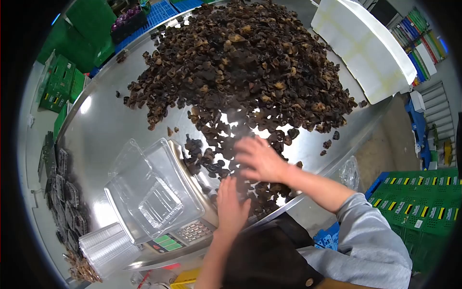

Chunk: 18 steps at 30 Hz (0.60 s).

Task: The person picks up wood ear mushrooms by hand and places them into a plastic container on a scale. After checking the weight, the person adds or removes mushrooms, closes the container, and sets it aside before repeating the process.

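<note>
A large heap of dark brown mushroom-like pieces [240, 58] covers the far part of the metal table [96, 120], with looser pieces trailing toward the near edge. My right hand [260, 159], slightly blurred, is over the loose pieces with its fingers spread. Lower and to its left, my left hand [232, 204] rests beside the pieces, fingers extended, near the scale's right side. On the scale [195, 231] lies an open clear plastic container [161, 202]; nothing shows inside it. Neither hand visibly grips anything.
A stack of clear containers [108, 245] lies at the scale's lower left, with black trays [67, 197] beyond. A white box [363, 48] stands at the upper right. Green crates [416, 207] are at the right, and others [57, 82] at the left.
</note>
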{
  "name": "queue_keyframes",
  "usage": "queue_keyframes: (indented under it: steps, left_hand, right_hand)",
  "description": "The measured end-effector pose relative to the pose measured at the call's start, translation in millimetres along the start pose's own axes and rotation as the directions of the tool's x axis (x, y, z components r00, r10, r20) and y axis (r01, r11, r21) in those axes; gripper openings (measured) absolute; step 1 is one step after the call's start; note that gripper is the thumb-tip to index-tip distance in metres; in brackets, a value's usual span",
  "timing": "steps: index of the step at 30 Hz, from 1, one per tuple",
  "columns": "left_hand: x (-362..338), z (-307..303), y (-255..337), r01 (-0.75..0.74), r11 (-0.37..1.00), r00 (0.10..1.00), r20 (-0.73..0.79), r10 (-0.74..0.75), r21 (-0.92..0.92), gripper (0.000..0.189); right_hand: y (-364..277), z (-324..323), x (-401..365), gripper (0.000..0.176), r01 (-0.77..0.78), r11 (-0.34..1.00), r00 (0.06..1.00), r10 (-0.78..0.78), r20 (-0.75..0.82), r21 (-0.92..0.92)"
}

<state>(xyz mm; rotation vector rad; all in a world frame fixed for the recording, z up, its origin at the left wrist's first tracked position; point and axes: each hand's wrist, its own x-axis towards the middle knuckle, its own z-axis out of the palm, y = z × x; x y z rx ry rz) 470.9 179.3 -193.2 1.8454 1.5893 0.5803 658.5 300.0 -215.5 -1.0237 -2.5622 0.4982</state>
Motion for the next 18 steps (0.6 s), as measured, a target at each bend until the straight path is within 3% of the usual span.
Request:
queue_keyframes:
  steps: [1, 3, 6, 7, 9, 12, 13, 15, 16, 17, 18]
  left_hand:
    - [0, 5, -3, 0.001, 0.999, 1.000, 0.006, -0.002, 0.035, 0.078]
    - [0, 9, -4, -0.020, 0.999, 1.000, 0.023, 0.019, 0.049, 0.082]
    - [4, 6, 0, 0.041, 0.999, 0.999, 0.008, -0.041, -0.012, 0.083]
    - [8, 2, 0, 0.032, 0.999, 0.999, 0.009, -0.032, 0.020, 0.082]
    - [23, -6, 2, -0.016, 0.998, 0.999, -0.045, 0.018, 0.058, 0.088]
    - [53, -11, 10, -0.038, 0.987, 0.999, -0.021, 0.042, 0.157, 0.097]
    - [61, -8, 13, -0.039, 0.987, 0.999, -0.020, 0.042, 0.157, 0.097]
    - [74, 2, 16, 0.096, 0.946, 0.968, 0.192, -0.161, 0.309, 0.106]
    - [75, 14, 9, 0.063, 0.939, 0.975, 0.181, -0.130, 0.338, 0.110]
    - [77, 21, 3, 0.044, 0.988, 0.981, 0.178, -0.070, 0.149, 0.109]
    - [75, 22, -3, 0.049, 0.987, 0.982, 0.172, -0.075, 0.152, 0.109]
  right_hand:
    - [-19, -5, -12, 0.045, 0.038, 0.998, 0.993, -0.033, 0.117, -0.041]
    - [-36, 1, -37, 0.039, 0.081, 0.996, 0.994, -0.084, 0.077, 0.042]
    - [-37, -26, -55, 0.041, 0.029, 0.991, 0.997, -0.039, 0.073, 0.131]
    - [-31, -42, -59, 0.054, -0.028, 0.990, 0.998, 0.020, 0.062, 0.135]
    - [-20, -59, -73, 0.074, -0.336, 0.924, 0.940, 0.340, 0.011, 0.182]
    - [-2, -55, -79, 0.101, -0.557, 0.822, 0.830, 0.555, 0.050, 0.116]
    - [-4, -47, -76, 0.101, -0.557, 0.822, 0.830, 0.556, 0.050, 0.116]
    - [-11, -24, -59, 0.101, -0.509, 0.857, 0.858, 0.497, 0.127, 0.084]
    - [-17, -8, -54, 0.097, -0.446, 0.879, 0.895, 0.439, 0.077, 0.172]
    - [-21, 7, -47, 0.095, -0.463, 0.862, 0.886, 0.449, 0.112, 0.208]
    - [-20, 12, -47, 0.095, -0.456, 0.865, 0.890, 0.442, 0.113, 0.210]
